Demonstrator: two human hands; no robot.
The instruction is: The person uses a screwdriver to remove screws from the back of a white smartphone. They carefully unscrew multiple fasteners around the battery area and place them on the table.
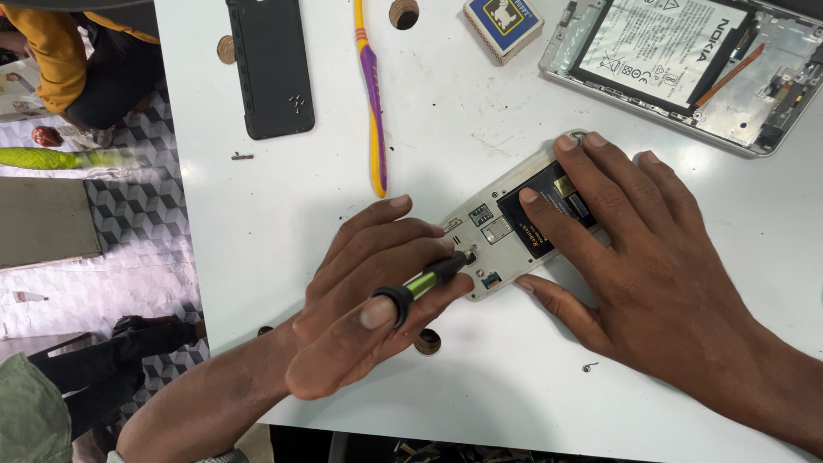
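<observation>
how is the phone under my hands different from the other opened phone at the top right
The phone under the hands is pressed down by the right hand, while the left hand puts a screwdriver to it; the top-right phone lies untouched. The first shows a dark battery, the second a white-labelled one. Both lie open on the white table.

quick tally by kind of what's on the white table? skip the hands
Opened phones: 2, one under the hands, one top right
Black back cover: 1
Screwdriver: 1
Toothbrush: 1
Small box: 1
Total: 6
</observation>
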